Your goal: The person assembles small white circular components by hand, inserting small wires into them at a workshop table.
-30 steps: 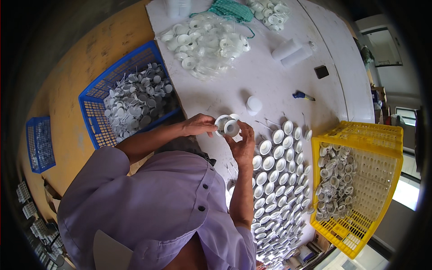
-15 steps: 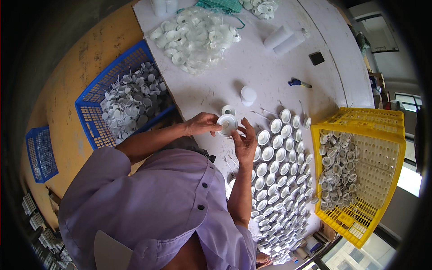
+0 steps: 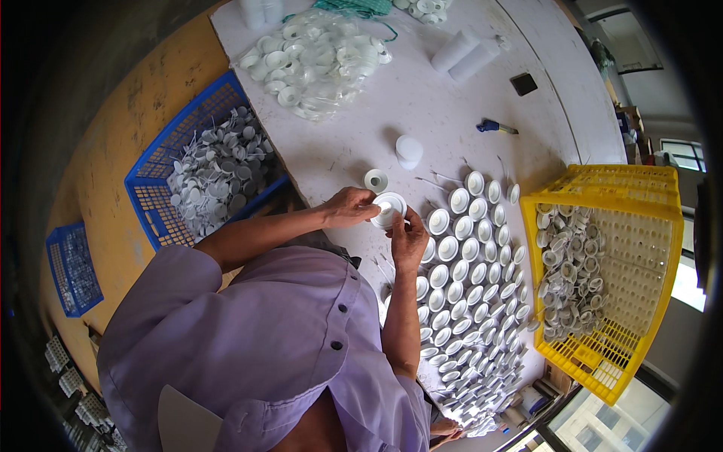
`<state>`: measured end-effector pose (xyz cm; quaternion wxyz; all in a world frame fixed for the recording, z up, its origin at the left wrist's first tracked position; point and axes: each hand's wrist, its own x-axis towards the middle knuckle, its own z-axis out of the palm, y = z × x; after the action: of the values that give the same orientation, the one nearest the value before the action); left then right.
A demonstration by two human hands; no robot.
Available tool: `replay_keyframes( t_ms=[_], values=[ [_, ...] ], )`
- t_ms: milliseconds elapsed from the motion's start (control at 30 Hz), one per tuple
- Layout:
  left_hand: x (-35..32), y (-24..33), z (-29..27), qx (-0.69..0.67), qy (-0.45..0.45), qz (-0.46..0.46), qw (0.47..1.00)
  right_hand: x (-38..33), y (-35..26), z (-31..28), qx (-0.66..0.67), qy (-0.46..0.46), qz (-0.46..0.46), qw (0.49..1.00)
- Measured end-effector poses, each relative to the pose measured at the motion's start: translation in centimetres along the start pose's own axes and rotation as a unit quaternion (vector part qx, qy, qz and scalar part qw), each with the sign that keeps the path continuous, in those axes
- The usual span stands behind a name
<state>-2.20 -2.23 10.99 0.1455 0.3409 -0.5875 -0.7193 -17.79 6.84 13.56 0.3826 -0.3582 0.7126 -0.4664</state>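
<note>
Overall, a white flat-topped table (image 3: 452, 113) spans the work area. A yellow plastic crate with latticed walls (image 3: 602, 179) is positioned at right; a blue latticed plastic basket (image 3: 188, 117) is positioned at left. Round white dished fittings (image 3: 459, 270) form rows on the table's right side. The left hand (image 3: 350, 209) and right hand (image 3: 410, 241) grasp opposite edges of a round white dish-shaped part (image 3: 392, 203), above the table. A smaller white ring-shaped piece (image 3: 375, 173) lies just beyond it

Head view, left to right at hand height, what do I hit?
Small blue basket, big blue basket, left hand, white disc, right hand, laid-out white parts, yellow crate.
</note>
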Motion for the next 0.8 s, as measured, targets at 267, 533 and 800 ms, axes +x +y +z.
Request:
replay_keyframes(
  t_ms=[267,533,800],
  values=[
    [0.8,0.8,0.9,0.073,0.044,0.013,0.996,-0.6,-0.2,-0.3,-0.023,0.044,-0.014,0.999],
    [1.1,1.1,0.7,0.023,-0.007,-0.006,1.000,-0.7,-0.1,-0.4,-0.003,0.063,-0.035,0.997],
    [1.3,1.5,0.6,0.048,-0.051,-0.023,0.997,-0.7,1.1,-0.8,0.061,0.074,-0.048,0.994]
  ],
)
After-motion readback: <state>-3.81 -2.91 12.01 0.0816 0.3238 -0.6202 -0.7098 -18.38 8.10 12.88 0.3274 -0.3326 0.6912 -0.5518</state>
